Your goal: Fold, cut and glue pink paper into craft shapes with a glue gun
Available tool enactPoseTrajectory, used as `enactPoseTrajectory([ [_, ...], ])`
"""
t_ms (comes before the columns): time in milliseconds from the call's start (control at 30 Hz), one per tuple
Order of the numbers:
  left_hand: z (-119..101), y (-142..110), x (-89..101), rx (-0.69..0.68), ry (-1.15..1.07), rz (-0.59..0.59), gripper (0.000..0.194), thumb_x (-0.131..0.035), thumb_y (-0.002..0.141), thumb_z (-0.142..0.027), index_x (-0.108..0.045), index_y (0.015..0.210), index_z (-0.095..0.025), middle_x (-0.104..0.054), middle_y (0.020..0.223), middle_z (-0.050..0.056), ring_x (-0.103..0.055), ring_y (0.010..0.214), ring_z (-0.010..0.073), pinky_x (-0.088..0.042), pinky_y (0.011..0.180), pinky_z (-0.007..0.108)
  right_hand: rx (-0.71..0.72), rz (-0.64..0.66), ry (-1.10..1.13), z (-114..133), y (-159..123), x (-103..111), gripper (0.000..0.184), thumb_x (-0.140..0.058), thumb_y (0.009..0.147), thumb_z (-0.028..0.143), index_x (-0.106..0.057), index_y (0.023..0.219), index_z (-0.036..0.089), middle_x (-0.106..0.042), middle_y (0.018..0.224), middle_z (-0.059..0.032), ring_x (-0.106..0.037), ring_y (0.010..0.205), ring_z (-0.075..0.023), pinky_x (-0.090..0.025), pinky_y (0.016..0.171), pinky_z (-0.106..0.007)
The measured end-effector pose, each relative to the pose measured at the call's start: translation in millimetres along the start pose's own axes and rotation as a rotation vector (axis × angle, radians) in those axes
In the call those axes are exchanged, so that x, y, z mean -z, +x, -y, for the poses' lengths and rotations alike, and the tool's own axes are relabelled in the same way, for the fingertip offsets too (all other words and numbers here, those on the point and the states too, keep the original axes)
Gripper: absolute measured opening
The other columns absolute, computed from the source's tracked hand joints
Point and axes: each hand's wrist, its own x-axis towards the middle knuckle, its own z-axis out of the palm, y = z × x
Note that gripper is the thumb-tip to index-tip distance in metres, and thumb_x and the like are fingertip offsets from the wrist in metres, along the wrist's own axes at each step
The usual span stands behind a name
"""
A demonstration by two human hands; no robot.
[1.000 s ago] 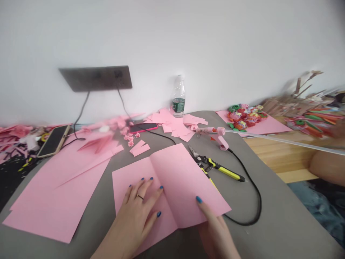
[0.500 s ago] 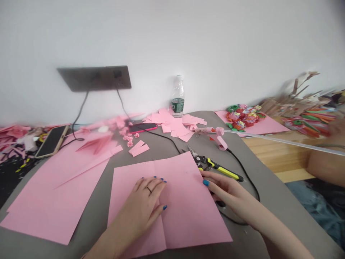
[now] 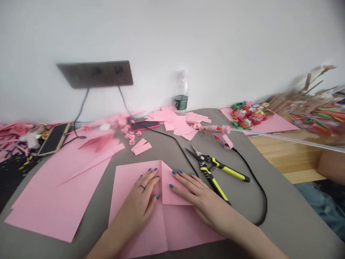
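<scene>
A pink sheet of paper point(image 3: 134, 237) with a vertical crease down its middle lies before me on the grey table. Its far right corner is folded inward, making a flap point(image 3: 172, 196) whose edge runs along the crease. My left hand point(image 3: 144, 194) rests flat on the left half, fingers stretched beside the crease, a thin ring on one finger. On the folded flap lies my right hand point(image 3: 195, 196), fingers spread and pressing down. Just right of the paper are open pruning shears point(image 3: 212, 169) with yellow and black handles, partly behind my right hand.
A pink glue gun point(image 3: 217, 133) with a long glue stick and black cord lies behind the shears. Around it are pink paper pieces point(image 3: 178, 122), a water bottle point(image 3: 182, 93), colourful flowers point(image 3: 250, 113), phones and larger pink sheets point(image 3: 54, 201). Another person's arm point(image 3: 331, 167) is at right.
My right hand has moved left from the sheet's right edge, bringing the far right corner over to the crease. The shears are now uncovered. My left hand stays on the left half.
</scene>
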Motion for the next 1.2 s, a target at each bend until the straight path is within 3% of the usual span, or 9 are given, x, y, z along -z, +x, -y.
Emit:
enactPoseTrajectory([
  [267, 4, 11, 9.8, -0.023, 0.036, -0.012, 0.048, -0.040, 0.102, -0.018, -0.034, 0.149, -0.020, -0.055, 0.149, 0.013, -0.053, 0.137, 0.0266, -0.052, 0.110, 0.047, 0.081, 0.152, -0.022, -4, -2, 1, 0.079, -0.043, 0.085, 0.002, -0.036, 0.158, 0.032, -0.013, 0.170, -0.0059, -0.018, 0.155, -0.0335, -0.023, 0.119, -0.069],
  [567, 9, 15, 6.3, -0.073, 0.064, -0.035, 0.056, -0.043, 0.102, -0.019, -0.028, 0.155, -0.021, -0.039, 0.161, 0.014, -0.043, 0.144, 0.0278, -0.045, 0.113, 0.046, 0.098, 0.150, -0.020, -3, -2, 0, 0.068, -0.046, 0.091, 0.009, -0.043, 0.155, 0.033, -0.019, 0.169, -0.0065, -0.021, 0.154, -0.0351, -0.024, 0.117, -0.071],
  [967, 12, 13, -2.6, -0.101, 0.118, -0.065, 0.059, -0.046, 0.101, -0.021, -0.031, 0.158, -0.021, -0.038, 0.162, 0.013, -0.045, 0.140, 0.0295, -0.042, 0.111, 0.046, 0.098, 0.098, -0.011, -3, -2, -1, 0.069, -0.049, 0.093, 0.013, -0.037, 0.157, 0.034, -0.017, 0.170, -0.0065, -0.023, 0.154, -0.0357, -0.025, 0.114, -0.074],
  [1200, 12, 13, -3.1, -0.106, 0.140, -0.055, 0.052, -0.046, 0.101, -0.021, -0.040, 0.152, -0.017, -0.044, 0.159, 0.012, -0.047, 0.136, 0.0296, -0.043, 0.109, 0.047, 0.093, 0.110, 0.010, -2, -2, 1, 0.065, -0.051, 0.092, 0.014, -0.045, 0.153, 0.035, -0.020, 0.169, -0.0063, -0.024, 0.154, -0.0363, -0.024, 0.115, -0.074],
])
